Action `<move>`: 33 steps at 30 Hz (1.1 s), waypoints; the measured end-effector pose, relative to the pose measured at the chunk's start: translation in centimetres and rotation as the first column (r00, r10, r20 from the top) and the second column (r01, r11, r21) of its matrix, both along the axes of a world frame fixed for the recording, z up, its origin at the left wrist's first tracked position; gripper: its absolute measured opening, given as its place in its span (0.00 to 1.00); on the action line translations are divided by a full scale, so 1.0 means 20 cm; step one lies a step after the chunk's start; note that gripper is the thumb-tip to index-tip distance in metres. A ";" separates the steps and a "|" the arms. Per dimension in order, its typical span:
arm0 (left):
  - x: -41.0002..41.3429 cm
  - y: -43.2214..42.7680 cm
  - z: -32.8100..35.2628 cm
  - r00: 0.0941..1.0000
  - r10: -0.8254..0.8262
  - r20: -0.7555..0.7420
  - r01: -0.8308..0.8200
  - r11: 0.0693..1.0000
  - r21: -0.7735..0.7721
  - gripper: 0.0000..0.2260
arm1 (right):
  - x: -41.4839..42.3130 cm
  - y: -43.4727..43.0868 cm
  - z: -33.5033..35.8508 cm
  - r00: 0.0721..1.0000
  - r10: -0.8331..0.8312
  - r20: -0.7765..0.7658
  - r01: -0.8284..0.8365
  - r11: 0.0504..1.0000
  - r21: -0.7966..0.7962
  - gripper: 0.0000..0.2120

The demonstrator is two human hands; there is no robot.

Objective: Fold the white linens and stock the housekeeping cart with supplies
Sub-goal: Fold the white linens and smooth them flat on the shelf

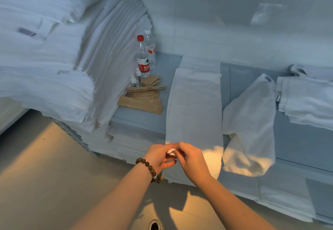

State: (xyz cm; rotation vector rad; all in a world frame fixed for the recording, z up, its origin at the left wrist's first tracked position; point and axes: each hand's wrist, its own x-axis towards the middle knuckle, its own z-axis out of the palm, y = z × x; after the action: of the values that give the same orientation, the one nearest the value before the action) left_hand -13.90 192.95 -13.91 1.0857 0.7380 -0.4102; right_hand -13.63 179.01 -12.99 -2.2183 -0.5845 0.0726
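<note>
A long white towel point(195, 102) lies folded lengthwise across the grey-blue counter point(137, 116), its near end hanging over the front edge. My left hand point(159, 155), with a bead bracelet on the wrist, and my right hand point(191, 159) meet at that near end. Both pinch the same bit of white cloth between their fingers. A second white towel point(250, 121) lies crumpled to the right, draped over the edge.
A tall stack of folded white linens point(59, 71) fills the left. Two water bottles point(144, 55), small spray bottles point(135, 81) and brown paper packets point(144, 100) sit beside it. More folded towels point(306, 100) lie at the right. Tan floor lies below.
</note>
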 end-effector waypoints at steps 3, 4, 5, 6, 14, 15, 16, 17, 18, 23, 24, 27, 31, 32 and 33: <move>-0.02 0.01 0.01 1.000 0.007 -0.001 -0.007 1.000 0.012 0.09 | -0.01 -0.01 0.01 0.998 0.043 0.046 -0.042 0.999 -0.018 0.06; -0.02 0.01 0.02 1.000 0.006 0.006 -0.007 1.000 0.011 0.08 | -0.02 -0.01 0.02 0.998 0.049 0.051 -0.048 0.999 -0.014 0.06; -0.03 0.01 0.02 1.000 0.005 0.013 -0.006 1.000 0.019 0.07 | -0.02 -0.01 0.02 0.998 0.049 0.051 -0.049 0.999 -0.008 0.06; -0.03 0.02 0.02 1.000 0.004 0.019 -0.004 0.999 0.038 0.07 | -0.02 -0.02 0.02 0.998 0.048 0.052 -0.047 0.999 -0.008 0.05; -0.08 0.05 0.05 0.999 -0.043 -0.003 0.043 0.983 0.176 0.08 | -0.08 -0.05 0.02 0.984 0.031 0.178 -0.025 0.999 -0.036 0.06; -0.08 0.05 0.06 0.998 -0.055 -0.006 0.055 0.983 0.177 0.08 | -0.10 -0.05 0.02 0.982 0.046 0.185 -0.039 0.998 -0.043 0.09; -0.07 0.06 0.07 0.998 -0.066 -0.002 0.066 0.982 0.180 0.08 | -0.11 -0.05 0.02 0.982 0.069 0.175 -0.059 0.996 -0.064 0.13; -0.07 0.06 0.08 0.997 -0.077 0.009 0.074 0.980 0.184 0.08 | -0.13 -0.05 0.01 0.982 0.090 0.164 -0.075 0.993 -0.094 0.17; -0.07 0.06 0.09 0.996 -0.079 0.027 0.073 0.980 0.187 0.07 | -0.14 -0.05 0.01 0.980 0.103 0.168 -0.083 0.989 -0.126 0.19; -0.07 0.05 0.15 0.974 -0.181 0.138 0.115 0.914 0.388 0.10 | -0.15 -0.06 0.00 0.982 -0.023 0.185 0.036 0.997 -0.069 0.10; -0.08 0.05 0.16 0.951 -0.247 0.186 0.115 0.842 0.527 0.09 | -0.14 -0.06 0.01 0.983 -0.046 0.177 0.057 0.997 -0.054 0.09; -0.12 0.07 0.19 0.746 -0.541 0.388 -0.146 0.435 0.889 0.10 | -0.10 -0.09 0.05 0.986 -0.074 0.150 0.079 0.997 -0.023 0.09; -0.15 0.07 0.24 0.348 -0.923 0.166 -0.197 0.101 0.975 0.24 | -0.07 -0.11 0.10 0.993 -0.027 0.116 0.025 1.000 0.016 0.09; -0.16 0.05 0.25 0.333 -0.935 0.125 -0.253 0.039 0.967 0.22 | -0.07 -0.11 0.11 0.995 -0.032 0.089 0.029 0.999 0.038 0.08; -0.15 0.04 0.26 0.333 -0.936 0.116 -0.328 0.000 0.945 0.19 | -0.08 -0.11 0.12 0.997 -0.044 0.067 0.041 0.998 0.049 0.06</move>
State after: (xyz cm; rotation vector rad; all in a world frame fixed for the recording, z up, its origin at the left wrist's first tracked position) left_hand -16.96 193.67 -8.67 2.6654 -0.6717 0.3885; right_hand -15.19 176.83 -10.65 -2.1931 -0.5702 -0.0387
